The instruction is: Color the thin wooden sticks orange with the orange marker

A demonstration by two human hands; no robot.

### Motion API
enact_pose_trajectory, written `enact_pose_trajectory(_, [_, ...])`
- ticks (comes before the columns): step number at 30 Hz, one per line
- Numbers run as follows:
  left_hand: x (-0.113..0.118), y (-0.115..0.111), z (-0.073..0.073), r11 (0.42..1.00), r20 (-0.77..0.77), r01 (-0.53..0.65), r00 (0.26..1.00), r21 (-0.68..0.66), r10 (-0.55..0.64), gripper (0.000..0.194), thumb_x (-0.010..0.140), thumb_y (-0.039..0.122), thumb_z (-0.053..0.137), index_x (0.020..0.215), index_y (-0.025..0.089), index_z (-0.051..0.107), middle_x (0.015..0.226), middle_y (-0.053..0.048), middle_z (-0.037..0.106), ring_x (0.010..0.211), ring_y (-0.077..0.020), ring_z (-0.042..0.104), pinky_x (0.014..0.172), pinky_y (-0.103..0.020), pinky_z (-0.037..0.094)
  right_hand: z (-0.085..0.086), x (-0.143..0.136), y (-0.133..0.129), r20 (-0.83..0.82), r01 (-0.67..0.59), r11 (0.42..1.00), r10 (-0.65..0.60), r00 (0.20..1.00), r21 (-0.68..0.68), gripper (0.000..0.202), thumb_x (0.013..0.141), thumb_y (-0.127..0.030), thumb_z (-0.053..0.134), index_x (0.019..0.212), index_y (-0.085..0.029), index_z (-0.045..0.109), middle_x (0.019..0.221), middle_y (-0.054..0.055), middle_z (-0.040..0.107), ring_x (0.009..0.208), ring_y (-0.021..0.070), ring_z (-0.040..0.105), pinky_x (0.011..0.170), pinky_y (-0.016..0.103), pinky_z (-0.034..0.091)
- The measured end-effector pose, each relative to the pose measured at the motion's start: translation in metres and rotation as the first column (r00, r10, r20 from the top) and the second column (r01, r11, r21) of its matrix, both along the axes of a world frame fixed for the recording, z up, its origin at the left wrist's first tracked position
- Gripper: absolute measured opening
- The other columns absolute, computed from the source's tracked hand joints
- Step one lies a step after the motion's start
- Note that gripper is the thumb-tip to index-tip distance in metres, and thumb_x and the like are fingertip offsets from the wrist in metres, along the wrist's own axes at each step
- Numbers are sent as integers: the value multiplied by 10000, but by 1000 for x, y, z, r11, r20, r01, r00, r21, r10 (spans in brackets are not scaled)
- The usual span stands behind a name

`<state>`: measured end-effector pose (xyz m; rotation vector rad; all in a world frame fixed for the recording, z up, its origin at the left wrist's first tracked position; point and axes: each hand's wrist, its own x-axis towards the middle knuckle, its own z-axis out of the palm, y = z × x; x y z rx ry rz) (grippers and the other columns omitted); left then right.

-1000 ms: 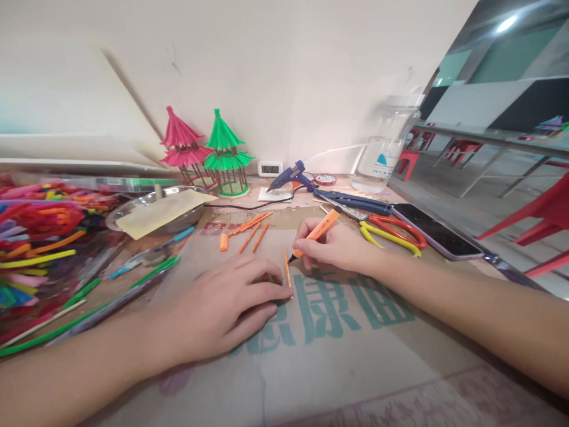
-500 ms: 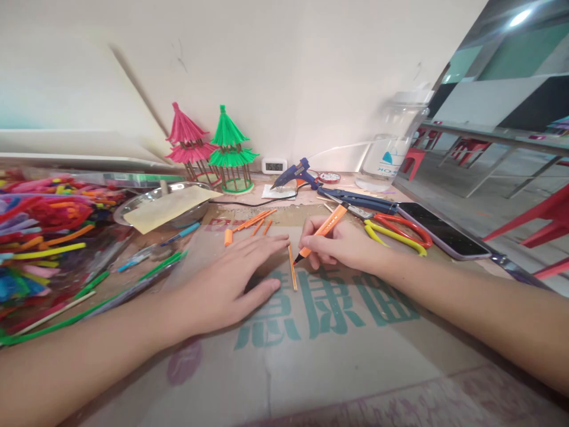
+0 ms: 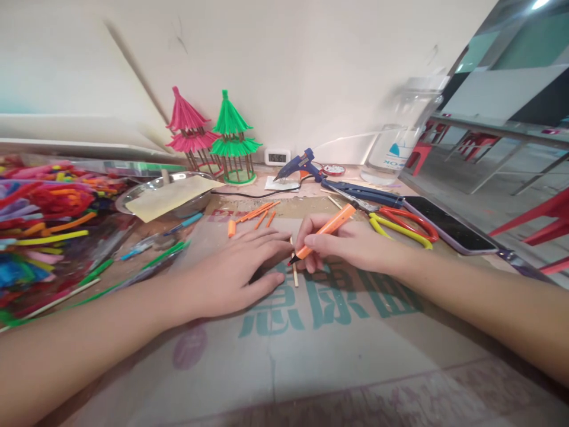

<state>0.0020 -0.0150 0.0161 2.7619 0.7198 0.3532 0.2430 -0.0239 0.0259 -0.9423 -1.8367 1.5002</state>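
My right hand (image 3: 326, 240) pinches an orange marker (image 3: 328, 229), its dark tip pointing down and left at a thin wooden stick (image 3: 296, 276). The side of the stick that shows is mostly pale. My left hand (image 3: 249, 264) lies flat on the printed plastic sheet, fingers stretched out, the fingertips by the upper end of the stick. Whether they press on the stick is hard to see. Just beyond my left hand are an orange marker cap (image 3: 232, 228) and several orange sticks (image 3: 260, 212).
Behind stand a pink pagoda model (image 3: 189, 127), a green one (image 3: 235, 139), a clock (image 3: 277, 157) and a glue gun (image 3: 297, 163). Pliers (image 3: 406, 225), a phone (image 3: 448, 222) and a water jug (image 3: 395, 139) are right. Left lie pipe cleaners (image 3: 48, 207) and a metal bowl (image 3: 128, 198).
The stick showed an orange side before and now shows a pale one. The marker tip has shifted slightly left along with my right hand. My view has moved a little.
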Motion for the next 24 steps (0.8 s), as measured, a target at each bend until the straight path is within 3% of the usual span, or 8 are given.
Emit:
enact_pose_trajectory(10, [0, -3, 3, 991, -12, -75, 997, -115, 74, 480, 917, 506, 616, 1284, 204, 544, 1287, -101, 612, 1208, -304, 569, 1048, -476, 459, -9, -2, 1, -86, -96, 995, 93, 992, -29, 182, 950, -350, 597, 910, -172, 593, 722, 16, 690, 690, 130, 636, 679, 263, 514])
enact_pose_trajectory(13, [0, -2, 2, 992, 3, -75, 997, -98, 75, 498, 900, 540, 635, 1261, 204, 563, 1275, -102, 626, 1190, -309, 581, 1027, -471, 472, -2, -1, 0, -37, -70, 998, 70, 997, 1, 162, 952, -330, 583, 907, -176, 601, 715, 12, 689, 686, 129, 641, 669, 259, 518])
enact_pose_trajectory(17, [-1, -2, 1, 996, 3, -61, 998, -67, 62, 505, 907, 544, 637, 1286, 214, 584, 1404, -115, 582, 1281, -329, 548, 1071, -478, 452, 22, 9, -2, 150, -78, 995, 69, 986, 60, 132, 934, -319, 606, 895, -196, 636, 733, 11, 713, 680, 143, 667, 643, 268, 532])
enact_pose_trajectory(20, [-1, -1, 0, 997, 7, -49, 999, -62, 50, 532, 911, 560, 631, 1305, 204, 595, 1480, -127, 534, 1342, -345, 515, 1109, -497, 433, 36, 16, -7, 173, 8, 991, -31, 985, 136, 133, 891, -341, 659, 853, -213, 662, 697, 4, 710, 641, 154, 671, 608, 276, 536])
enact_pose_trajectory(24, [-2, 0, 0, 997, 8, -14, 1000, -70, 15, 491, 930, 498, 614, 1311, 188, 596, 1500, -143, 515, 1387, -328, 482, 1158, -517, 388, 29, 12, -19, 159, 92, 990, -109, 981, 110, 89, 857, -310, 686, 864, -221, 680, 750, 17, 736, 607, 148, 665, 584, 285, 554])
